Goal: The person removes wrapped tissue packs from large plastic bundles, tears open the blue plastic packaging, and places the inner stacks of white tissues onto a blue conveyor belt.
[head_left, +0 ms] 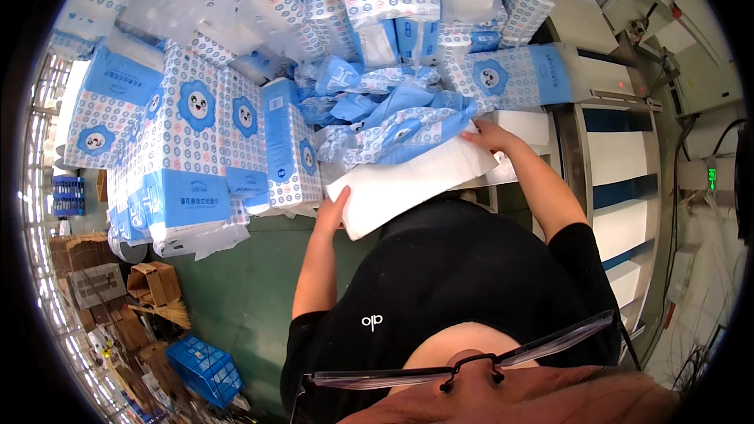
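A long white stack of tissue paper (pixel 416 184) lies slantwise in front of my body, without a wrapper around it. My left hand (pixel 335 206) is closed on its near left end, thumb on top and the other fingers mostly hidden. At the far right end my right hand (pixel 490 137) grips it, fingers bent over the edge. Just beyond the stack, crumpled blue and white printed plastic wrappers (pixel 408 114) lie in a heap and touch it. A filled tissue pack (pixel 503 78) rests behind my right hand.
Filled tissue packs (pixel 192 122) are piled high at the left and across the back. On the right runs a conveyor (pixel 620 157) carrying white stacks, with a metal rail. Cardboard boxes (pixel 153 283) and a blue crate (pixel 204 369) stand on the green floor (pixel 251 290) at lower left.
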{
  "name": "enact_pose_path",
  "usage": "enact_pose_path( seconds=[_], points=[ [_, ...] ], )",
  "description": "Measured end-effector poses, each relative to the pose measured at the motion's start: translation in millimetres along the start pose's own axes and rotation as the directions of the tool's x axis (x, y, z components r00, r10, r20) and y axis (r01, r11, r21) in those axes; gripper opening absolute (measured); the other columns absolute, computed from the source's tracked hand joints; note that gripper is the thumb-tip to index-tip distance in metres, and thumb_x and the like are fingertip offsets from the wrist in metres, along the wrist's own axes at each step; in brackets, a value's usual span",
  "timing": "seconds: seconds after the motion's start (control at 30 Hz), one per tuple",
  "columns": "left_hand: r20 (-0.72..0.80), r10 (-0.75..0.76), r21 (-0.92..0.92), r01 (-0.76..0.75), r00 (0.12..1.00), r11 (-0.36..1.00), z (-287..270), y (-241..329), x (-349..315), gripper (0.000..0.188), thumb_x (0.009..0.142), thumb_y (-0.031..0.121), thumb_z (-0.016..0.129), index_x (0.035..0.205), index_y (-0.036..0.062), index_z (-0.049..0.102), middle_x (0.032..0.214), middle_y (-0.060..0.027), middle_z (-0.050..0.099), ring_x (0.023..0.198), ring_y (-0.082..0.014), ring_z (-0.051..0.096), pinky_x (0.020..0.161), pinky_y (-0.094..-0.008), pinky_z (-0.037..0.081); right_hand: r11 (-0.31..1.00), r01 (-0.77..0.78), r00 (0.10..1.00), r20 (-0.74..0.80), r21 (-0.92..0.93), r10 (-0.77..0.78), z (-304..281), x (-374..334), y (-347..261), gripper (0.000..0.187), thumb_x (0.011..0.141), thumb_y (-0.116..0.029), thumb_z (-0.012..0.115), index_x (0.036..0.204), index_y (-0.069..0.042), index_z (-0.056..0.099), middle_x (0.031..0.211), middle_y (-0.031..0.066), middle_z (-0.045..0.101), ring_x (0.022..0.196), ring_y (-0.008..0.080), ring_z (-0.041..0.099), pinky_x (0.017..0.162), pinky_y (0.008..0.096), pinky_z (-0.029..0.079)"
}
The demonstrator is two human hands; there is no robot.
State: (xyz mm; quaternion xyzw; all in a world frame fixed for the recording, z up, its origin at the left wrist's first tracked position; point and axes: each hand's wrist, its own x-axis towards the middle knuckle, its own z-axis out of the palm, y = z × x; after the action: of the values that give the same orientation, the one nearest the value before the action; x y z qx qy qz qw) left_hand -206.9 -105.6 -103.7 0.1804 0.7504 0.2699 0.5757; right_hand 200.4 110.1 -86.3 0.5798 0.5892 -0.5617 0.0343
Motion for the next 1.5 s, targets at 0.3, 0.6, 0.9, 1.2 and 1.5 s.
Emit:
enact_pose_path(
  seconds=[0.3,0.6,0.9,1.2,1.5],
  points=[
    [-0.073,0.665,-0.065,-0.669,0.743,0.741,23.0,-0.5,0.8,0.069,0.066,0.017,0.088,0.123,-0.0033,0.055,0.111,-0.0128,0.066,0.101,-0.0239,0.063,0.090,-0.0362,0.049,0.937,0.348,0.909,-0.246,0.008,-0.336,22.0,-50.4,12.9,0.114,0.064,-0.046,0.086,0.149,-0.002,0.025,0.140,0.0238,0.047,0.129,0.0325,0.048,0.109,0.0382,0.037],
    [-0.049,0.682,-0.199,-0.676,0.730,0.709,24.1,-25.0,36.6,0.074,0.065,0.006,0.088,0.126,-0.0041,0.048,0.118,-0.0122,0.060,0.108,-0.0226,0.058,0.095,-0.0358,0.047,0.723,0.623,0.747,-0.503,0.299,-0.435,44.4,-42.0,71.8,0.119,0.059,-0.018,0.092,0.151,-0.002,0.019,0.146,0.0152,0.042,0.136,0.0257,0.038,0.111,0.0377,0.032],
    [0.002,0.591,0.121,-0.587,0.807,0.801,46.4,-4.3,32.6,0.048,0.072,0.009,0.085,0.111,-0.0075,0.062,0.105,-0.0128,0.066,0.094,-0.0215,0.062,0.081,-0.0350,0.050,0.612,0.419,0.904,-0.371,0.671,-0.213,74.1,-5.9,98.4,0.092,0.062,-0.009,0.090,0.139,-0.004,0.041,0.126,0.0119,0.060,0.116,0.0203,0.055,0.098,0.0357,0.046],
    [-0.128,0.775,-0.209,-0.781,0.619,0.589,51.8,39.7,-15.2,0.072,0.068,-0.005,0.081,0.129,-0.0060,0.044,0.122,-0.0169,0.055,0.110,-0.0256,0.057,0.093,-0.0394,0.048,0.817,0.556,0.599,-0.756,0.155,-0.264,67.1,-125.6,12.1,0.115,0.060,-0.024,0.092,0.147,-0.003,0.021,0.135,0.0224,0.050,0.128,0.0334,0.048,0.104,0.0392,0.040],
    [0.103,0.990,-0.249,-0.961,0.096,0.119,97.2,137.5,-47.6,0.089,0.076,-0.003,0.072,0.145,0.0053,0.016,0.139,-0.0187,0.036,0.122,-0.0294,0.044,0.104,-0.0451,0.038,0.774,0.630,0.171,-0.962,-0.058,-0.212,66.1,-198.5,29.7,0.119,0.062,-0.030,0.093,0.147,-0.005,0.015,0.141,0.0189,0.041,0.131,0.0288,0.042,0.106,0.0418,0.036]
  ],
)
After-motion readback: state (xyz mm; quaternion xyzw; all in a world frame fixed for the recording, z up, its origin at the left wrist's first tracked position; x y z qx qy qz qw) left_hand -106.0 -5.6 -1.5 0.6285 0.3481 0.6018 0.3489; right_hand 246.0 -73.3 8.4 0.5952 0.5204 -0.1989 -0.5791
